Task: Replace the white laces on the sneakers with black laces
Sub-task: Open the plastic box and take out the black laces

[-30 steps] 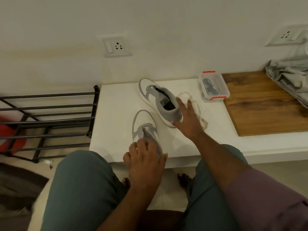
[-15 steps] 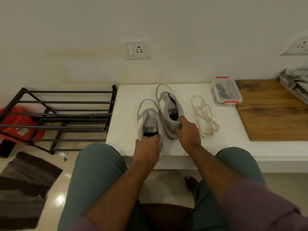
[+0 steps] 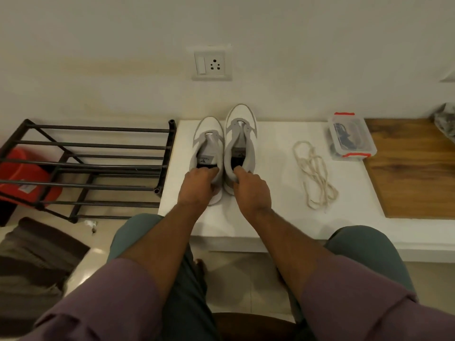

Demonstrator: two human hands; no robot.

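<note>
So both sneakers sit side by side on the white tabletop (image 3: 275, 193), toes pointing at the wall, no laces in either. The left hand (image 3: 197, 185) has the heel of the left sneaker (image 3: 209, 141), fingers (image 3: 209, 171) curled over the back of the collar and dipping into the opening. Same deal on the other side: the right hand (image 3: 251, 190) grips the heel of the right sneaker (image 3: 242, 134), fingers (image 3: 240, 172) hooked over the rim. The two shoes are touching or as good as.

Off to the right, clear of both hands, the white laces (image 3: 315, 175) lie in a loose tangle on the tabletop. Past them near the wall is a clear plastic box (image 3: 350, 137) with red clips and something dark inside, probably the black laces, hard to tell. It sits right at the edge of a wooden board (image 3: 413, 173). On the left, a black metal rack (image 3: 86, 163) stands against the tabletop with a red tub (image 3: 22, 178) behind its bars. A wall socket (image 3: 212, 63) is just above the shoes.
</note>
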